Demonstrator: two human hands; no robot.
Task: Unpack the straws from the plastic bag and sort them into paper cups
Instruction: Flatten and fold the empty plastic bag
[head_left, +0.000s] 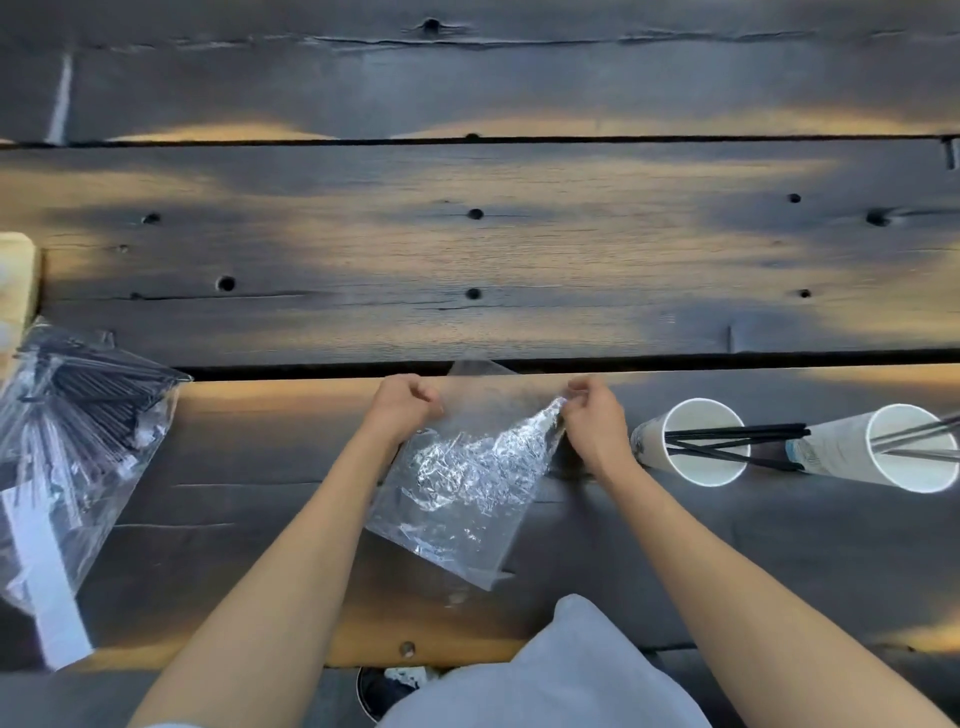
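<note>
A crumpled clear plastic bag (462, 478) lies on the wooden table in front of me; it looks empty. My left hand (402, 408) pinches its upper left edge and my right hand (597, 423) pinches its upper right edge. To the right stand two white paper cups: the nearer cup (698, 441) holds several black straws (737, 434) that lean to the right, and the farther cup (904, 447) holds a few grey straws. At the far left lies a bigger clear bag (78, 447) full of black straws.
The table is made of dark wooden planks (467, 249) with gaps and knot holes. A pale wooden block (18, 280) sits at the left edge. My light-coloured clothing (561, 670) fills the bottom centre beside the table's near edge.
</note>
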